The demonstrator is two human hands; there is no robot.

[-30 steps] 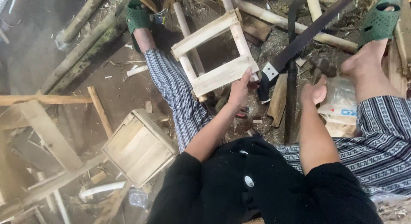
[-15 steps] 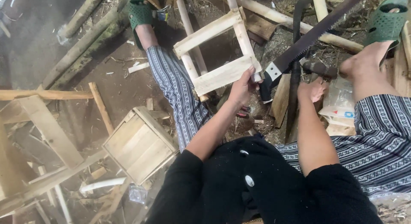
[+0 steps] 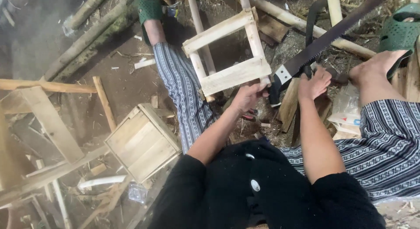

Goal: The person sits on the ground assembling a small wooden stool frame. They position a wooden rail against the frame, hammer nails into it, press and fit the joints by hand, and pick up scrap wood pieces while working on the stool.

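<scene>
My left hand (image 3: 248, 97) grips the lower right corner of a pale wooden frame (image 3: 234, 75) made of slats nailed to round sticks, held tilted above my left leg. A hand saw (image 3: 319, 43) with a black handle and a white collar lies slanting up to the right, its handle right beside my left hand's fingers. My right hand (image 3: 314, 83) is curled just under the blade near the handle, over split wood pieces (image 3: 289, 104). Whether it grips the saw is unclear.
A small wooden crate (image 3: 142, 143) sits on the dirt at my left. Planks and a larger wooden piece (image 3: 41, 119) lie further left, poles (image 3: 94, 30) at the top. A plastic bag (image 3: 348, 108) rests by my right leg. Green sandals (image 3: 400, 32) are on my feet.
My right hand has risen from beside the plastic bag to the saw blade near its handle. My left hand keeps its hold on the frame, which has barely shifted.
</scene>
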